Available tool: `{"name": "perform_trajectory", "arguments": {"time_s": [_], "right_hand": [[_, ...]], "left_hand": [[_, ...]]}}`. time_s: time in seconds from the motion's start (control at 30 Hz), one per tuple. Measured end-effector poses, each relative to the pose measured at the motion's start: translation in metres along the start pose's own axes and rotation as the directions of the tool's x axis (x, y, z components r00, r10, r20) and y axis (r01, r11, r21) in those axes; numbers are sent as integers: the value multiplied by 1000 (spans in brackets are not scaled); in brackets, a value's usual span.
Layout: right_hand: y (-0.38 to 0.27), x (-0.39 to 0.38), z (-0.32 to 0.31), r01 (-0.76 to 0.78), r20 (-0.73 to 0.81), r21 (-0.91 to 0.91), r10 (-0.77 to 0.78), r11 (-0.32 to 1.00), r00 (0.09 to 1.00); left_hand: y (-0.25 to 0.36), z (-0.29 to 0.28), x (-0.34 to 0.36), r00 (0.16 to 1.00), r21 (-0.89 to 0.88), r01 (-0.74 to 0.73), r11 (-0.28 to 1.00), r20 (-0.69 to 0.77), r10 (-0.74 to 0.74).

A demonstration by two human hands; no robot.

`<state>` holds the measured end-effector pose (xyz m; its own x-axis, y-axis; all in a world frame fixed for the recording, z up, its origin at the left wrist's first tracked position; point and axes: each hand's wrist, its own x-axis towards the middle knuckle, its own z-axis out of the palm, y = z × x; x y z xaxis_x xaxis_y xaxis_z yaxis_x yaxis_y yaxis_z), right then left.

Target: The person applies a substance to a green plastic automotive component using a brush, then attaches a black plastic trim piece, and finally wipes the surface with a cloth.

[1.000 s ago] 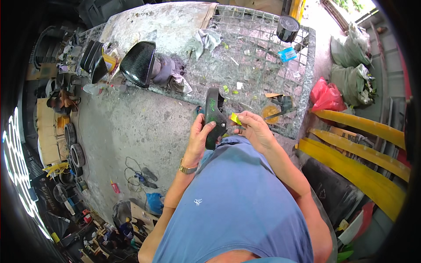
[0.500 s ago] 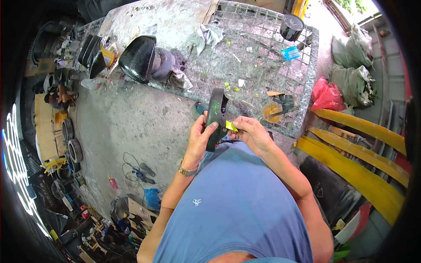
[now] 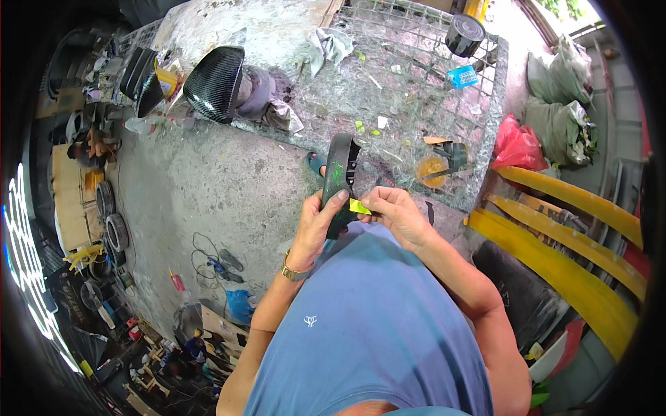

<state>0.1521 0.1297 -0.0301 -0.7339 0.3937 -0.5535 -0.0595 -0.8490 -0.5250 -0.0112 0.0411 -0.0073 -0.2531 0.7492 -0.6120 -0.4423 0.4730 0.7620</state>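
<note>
My left hand (image 3: 318, 220), with a metal watch on the wrist, grips a curved black plastic part (image 3: 338, 166) that stands lengthwise and carries green markings and small fittings along its right edge. My right hand (image 3: 394, 213) pinches a small fluorescent yellow piece (image 3: 358, 206) between thumb and finger, against or very close to the lower right side of the part; whether it touches cannot be told. Both hands are in front of my blue shirt. A sandalled foot (image 3: 318, 163) shows left of the part.
A bench with wire grid (image 3: 409, 90) carries carbon-fibre shells (image 3: 211, 83), rags, a black tin (image 3: 463, 36) and an orange-filled cup (image 3: 430, 170). Long yellow panels (image 3: 555, 263) lean at right near sacks and a red bag (image 3: 517, 142). Tyres (image 3: 116, 229) and cables lie at left.
The yellow piece in my right hand has moved down and left toward my left thumb. The black part has shifted slightly and tilts a little differently, still in my left hand.
</note>
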Motion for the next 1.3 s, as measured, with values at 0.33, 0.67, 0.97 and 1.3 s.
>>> {"name": "perform_trajectory", "arguments": {"time_s": [0.33,0.67,0.97,1.3], "right_hand": [[0,-2,3,19,-42,-23,-20,1000,999],[0,1,2,20,-45,-4,-21,1000,999],[-2,3,4,19,-45,31,-18,999,999],[1,2,0,23,-68,-118,-31,993,997]], "left_hand": [[-3,1,2,1000,53,-7,999,9,6],[-4,-4,7,1000,79,0,997,29,-2],[-1,1,11,998,85,-65,994,3,65],[-3,3,8,993,127,-111,986,-28,115]]}}
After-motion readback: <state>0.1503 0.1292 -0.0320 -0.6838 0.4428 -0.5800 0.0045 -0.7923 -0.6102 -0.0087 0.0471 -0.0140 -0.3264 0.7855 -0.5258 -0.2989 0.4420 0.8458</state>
